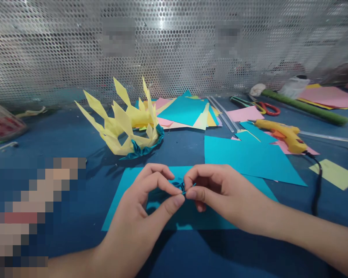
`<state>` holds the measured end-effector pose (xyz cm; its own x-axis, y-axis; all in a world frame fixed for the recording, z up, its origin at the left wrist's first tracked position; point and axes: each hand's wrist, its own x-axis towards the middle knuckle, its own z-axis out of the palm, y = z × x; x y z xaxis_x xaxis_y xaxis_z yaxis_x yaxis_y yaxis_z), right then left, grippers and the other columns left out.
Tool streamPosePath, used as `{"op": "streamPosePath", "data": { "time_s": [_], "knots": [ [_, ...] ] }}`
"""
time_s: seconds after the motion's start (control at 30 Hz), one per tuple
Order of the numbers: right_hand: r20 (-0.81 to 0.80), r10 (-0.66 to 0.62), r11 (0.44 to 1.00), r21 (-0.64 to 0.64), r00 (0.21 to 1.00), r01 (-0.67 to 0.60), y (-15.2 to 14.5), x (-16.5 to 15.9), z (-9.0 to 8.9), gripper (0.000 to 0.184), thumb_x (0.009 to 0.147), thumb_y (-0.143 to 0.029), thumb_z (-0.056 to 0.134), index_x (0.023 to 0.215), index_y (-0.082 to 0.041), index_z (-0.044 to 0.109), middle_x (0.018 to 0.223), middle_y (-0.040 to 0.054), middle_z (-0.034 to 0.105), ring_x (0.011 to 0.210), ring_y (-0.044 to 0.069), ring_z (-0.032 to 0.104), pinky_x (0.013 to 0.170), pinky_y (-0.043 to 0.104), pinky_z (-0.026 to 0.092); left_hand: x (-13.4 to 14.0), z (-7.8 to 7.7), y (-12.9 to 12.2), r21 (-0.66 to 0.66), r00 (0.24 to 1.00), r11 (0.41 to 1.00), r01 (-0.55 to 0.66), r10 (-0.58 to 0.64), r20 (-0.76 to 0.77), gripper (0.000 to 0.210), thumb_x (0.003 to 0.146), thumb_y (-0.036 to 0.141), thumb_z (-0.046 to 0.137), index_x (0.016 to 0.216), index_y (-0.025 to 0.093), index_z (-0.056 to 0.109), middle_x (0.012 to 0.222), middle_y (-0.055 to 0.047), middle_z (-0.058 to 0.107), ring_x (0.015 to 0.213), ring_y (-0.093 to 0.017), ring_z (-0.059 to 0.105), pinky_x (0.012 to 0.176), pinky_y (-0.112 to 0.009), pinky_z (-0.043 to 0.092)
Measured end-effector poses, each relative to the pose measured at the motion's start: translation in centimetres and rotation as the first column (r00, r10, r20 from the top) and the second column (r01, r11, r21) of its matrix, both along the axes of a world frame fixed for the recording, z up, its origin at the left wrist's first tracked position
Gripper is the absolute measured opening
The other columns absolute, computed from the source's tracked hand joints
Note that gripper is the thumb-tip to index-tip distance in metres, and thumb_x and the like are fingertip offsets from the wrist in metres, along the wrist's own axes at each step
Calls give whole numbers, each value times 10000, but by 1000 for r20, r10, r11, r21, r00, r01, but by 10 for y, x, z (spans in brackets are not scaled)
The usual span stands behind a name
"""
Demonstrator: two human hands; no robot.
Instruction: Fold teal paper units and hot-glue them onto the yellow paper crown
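Note:
Between my two hands is a small folded blue paper piece (178,186), mostly covered by the fingers. My left hand (153,200) pinches its near side between thumb and forefinger. From the other side, my right hand (217,189) pinches it too, the fingertips of both hands almost meeting. Beneath them a blue paper sheet (121,208) lies flat on the table. Farther back to the left stands a pale yellow folded-paper crown (113,144) with tall pointed tips. Crumpled blue folded paper (142,150) runs along its lower right edge.
A yellow glue gun (290,137) with a black cord lies at right, near another blue sheet (243,158). Behind are stacked coloured papers (185,110), clear glue sticks (224,114), red-handled scissors (269,109) and a green stick (304,106). A perforated metal panel (174,50) closes the back.

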<state>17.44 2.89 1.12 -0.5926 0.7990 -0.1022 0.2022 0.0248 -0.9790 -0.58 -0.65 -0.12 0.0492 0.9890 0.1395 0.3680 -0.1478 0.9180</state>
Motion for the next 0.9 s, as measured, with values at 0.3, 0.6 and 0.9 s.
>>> {"op": "streamPosePath", "data": {
  "time_s": [0.3, 0.6, 0.9],
  "knots": [
    [-44, -54, 994, 93, 998, 58, 0, 0, -1, 106, 806, -121, 614, 715, -174, 618, 638, -61, 583, 534, 50, 528, 510, 148, 420, 1, -1, -4, -119, 978, 976, 185, -172, 116, 98, 855, 252, 545, 762, 257, 513, 1125, 28, 585, 931, -146, 614, 860, -294, 458],
    [-167, -216, 960, 143, 962, 240, 1, 4, 0, 68, 745, -216, 755, 729, -186, 696, 631, -33, 670, 509, 78, 595, 508, 180, 502, 1, -1, -4, -48, 940, 958, 282, -266, 216, 100, 866, 188, 547, 837, 279, 519, 936, 50, 600, 962, -123, 559, 846, -224, 441],
    [-99, -116, 858, 491, 988, 150, -4, 7, -1, 93, 797, -221, 728, 886, -236, 752, 686, -24, 689, 532, 88, 627, 516, 186, 516, 0, 0, -9, -43, 957, 977, 208, -194, 216, 106, 888, 199, 507, 822, 281, 512, 853, 57, 544, 815, -90, 524, 746, -147, 449]
  ]
}}
